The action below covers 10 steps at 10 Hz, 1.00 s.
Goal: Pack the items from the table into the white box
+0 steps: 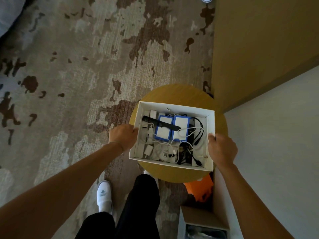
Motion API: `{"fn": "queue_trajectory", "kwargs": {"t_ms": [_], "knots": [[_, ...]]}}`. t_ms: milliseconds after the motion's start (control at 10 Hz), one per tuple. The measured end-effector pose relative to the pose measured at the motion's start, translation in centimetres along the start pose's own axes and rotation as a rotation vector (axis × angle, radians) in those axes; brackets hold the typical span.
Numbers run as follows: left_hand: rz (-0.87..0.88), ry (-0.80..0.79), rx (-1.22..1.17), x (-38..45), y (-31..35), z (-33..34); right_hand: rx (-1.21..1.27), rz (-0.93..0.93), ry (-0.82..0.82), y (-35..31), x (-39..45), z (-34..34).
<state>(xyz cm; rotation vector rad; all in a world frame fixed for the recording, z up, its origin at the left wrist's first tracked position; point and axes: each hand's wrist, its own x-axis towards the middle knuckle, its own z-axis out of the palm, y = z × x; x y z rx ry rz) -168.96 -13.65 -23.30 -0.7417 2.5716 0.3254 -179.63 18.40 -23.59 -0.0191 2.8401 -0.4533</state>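
Seemingly so it can be steadied or lifted, the white box (211, 135), resting on the round yellow counter (176, 94) and already packed with two blue-edged cases (172, 129), a black comb (160, 124) and tangled cables (198, 131), is gripped at opposite walls by the left hand (123, 138) and right hand (221, 149), fingers curled over its rim.

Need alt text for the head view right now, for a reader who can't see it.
Seen from above, a person's left hand and right hand grip opposite sides of an open white box on a small round yellow table. Inside lie two blue-edged white packs, a black comb and tangled cables.
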Motion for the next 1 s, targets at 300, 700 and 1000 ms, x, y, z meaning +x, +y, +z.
{"fn": "queue_trajectory", "kwargs": {"t_ms": [300, 700, 1000], "knots": [[0.072, 0.017, 0.011, 2.3, 0.6, 1.8, 0.027, 0.036, 0.029, 1.5, 0.9, 2.5], [0.086, -0.028, 0.011, 3.4, 0.9, 1.8, 0.022, 0.051, 0.031, 1.3, 1.1, 3.5], [0.130, -0.073, -0.120, -1.4, 0.2, -8.6, -0.007, 0.103, -0.306, -0.6, 0.1, -5.0]]}}
